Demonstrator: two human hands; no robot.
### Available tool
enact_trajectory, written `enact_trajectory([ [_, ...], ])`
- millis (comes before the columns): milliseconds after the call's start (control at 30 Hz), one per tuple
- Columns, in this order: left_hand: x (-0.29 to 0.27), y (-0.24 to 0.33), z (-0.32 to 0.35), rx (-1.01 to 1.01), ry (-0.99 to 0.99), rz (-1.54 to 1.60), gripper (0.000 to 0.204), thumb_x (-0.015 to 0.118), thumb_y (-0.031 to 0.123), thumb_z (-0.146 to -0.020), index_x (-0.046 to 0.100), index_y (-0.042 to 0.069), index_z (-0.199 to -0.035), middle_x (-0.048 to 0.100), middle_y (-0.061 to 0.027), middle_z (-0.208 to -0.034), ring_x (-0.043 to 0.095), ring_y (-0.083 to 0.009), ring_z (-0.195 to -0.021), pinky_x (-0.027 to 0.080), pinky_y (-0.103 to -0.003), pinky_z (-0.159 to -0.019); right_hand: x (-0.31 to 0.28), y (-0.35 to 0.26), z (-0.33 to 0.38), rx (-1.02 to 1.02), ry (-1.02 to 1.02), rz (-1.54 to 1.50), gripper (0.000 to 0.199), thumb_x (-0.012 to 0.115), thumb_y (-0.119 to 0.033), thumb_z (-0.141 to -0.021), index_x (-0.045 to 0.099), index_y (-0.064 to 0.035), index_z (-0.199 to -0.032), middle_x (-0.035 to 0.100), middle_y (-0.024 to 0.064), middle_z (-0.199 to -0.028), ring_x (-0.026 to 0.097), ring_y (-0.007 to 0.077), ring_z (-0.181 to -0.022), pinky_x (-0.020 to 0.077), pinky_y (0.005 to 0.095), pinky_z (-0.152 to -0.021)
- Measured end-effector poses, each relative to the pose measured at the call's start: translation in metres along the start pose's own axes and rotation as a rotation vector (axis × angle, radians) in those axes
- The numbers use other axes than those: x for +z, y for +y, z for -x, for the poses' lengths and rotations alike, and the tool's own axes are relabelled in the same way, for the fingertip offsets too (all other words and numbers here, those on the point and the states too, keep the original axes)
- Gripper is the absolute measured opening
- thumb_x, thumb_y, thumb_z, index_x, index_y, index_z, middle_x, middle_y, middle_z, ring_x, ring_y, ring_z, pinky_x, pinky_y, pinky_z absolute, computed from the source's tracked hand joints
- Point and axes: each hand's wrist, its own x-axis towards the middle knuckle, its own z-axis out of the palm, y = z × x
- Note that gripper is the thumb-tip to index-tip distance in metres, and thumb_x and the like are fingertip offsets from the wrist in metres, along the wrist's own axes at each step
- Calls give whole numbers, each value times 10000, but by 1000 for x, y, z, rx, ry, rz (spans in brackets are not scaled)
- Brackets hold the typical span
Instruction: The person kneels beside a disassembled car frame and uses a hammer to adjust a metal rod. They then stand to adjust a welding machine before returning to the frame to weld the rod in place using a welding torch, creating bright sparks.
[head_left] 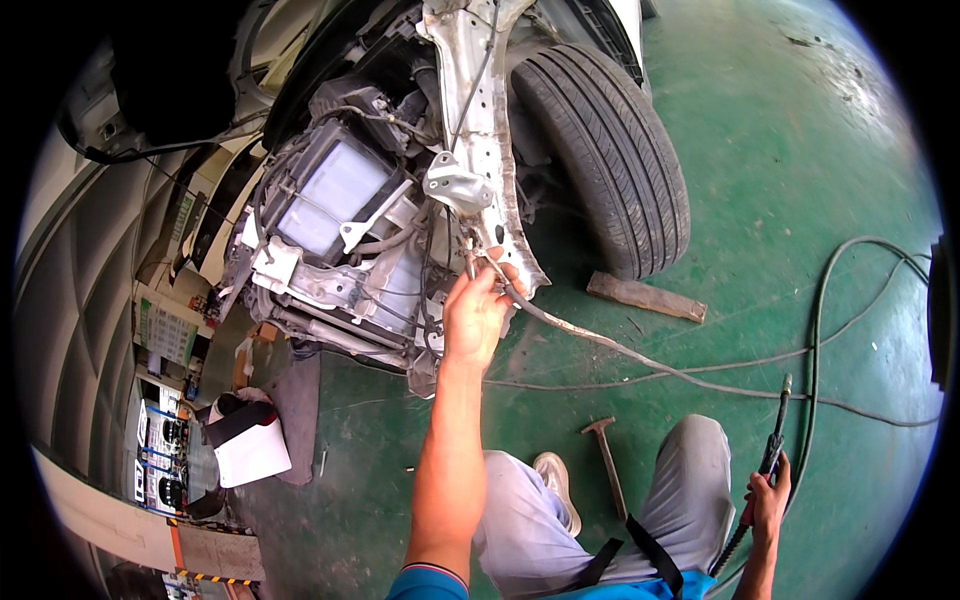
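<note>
Against the lower end of a bare metal frame rail (478, 100) on a stripped car front, my left hand (474, 325) is closed around the end of a grey cable (590, 335). Its fingertips pinch at the rail's edge, and whatever fitting ends the cable is mostly hidden. Just above the hand a metal bracket (458, 185) sticks out from the rail. Low on the right, my right hand (768, 500) grips the handle of a welding torch (775, 445). The torch's nozzle points up, away from the car, and its hose runs down beside my forearm.
A front tyre (610, 150) stands right of the rail, a wooden block (645, 297) near it. A hammer (606, 460) lies on the green floor between my legs. A looped hose (817, 350) crosses the floor at right. A stool with papers (252, 452) stands left.
</note>
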Motion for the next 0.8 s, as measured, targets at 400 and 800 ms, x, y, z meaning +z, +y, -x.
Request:
enact_trajectory([
  [400, -3, -2, 3, 41, -62, 335, 562, 527, 368, -946, 520, -51, -1321, 550, -79, -965, 492, -225, -869, 411, -394, -848, 3, -5, 4, -1, -5, -8, 738, 617, -75, -809, 362, -72, -1502, 559, 41, -828, 580, 134, -680, 512, 278, -567],
  [800, -6, -4, -6, 262, 177, 160, 286, 577, 309, -1007, 584, 46, -1118, 625, -69, -940, 522, -167, -795, 413, -349, -780, -1, -17, 1, -66, 9, 16, 710, 611, -65, -811, 374, -52, -1480, 558, 56, -847, 577, 142, -669, 513, 286, -564],
])
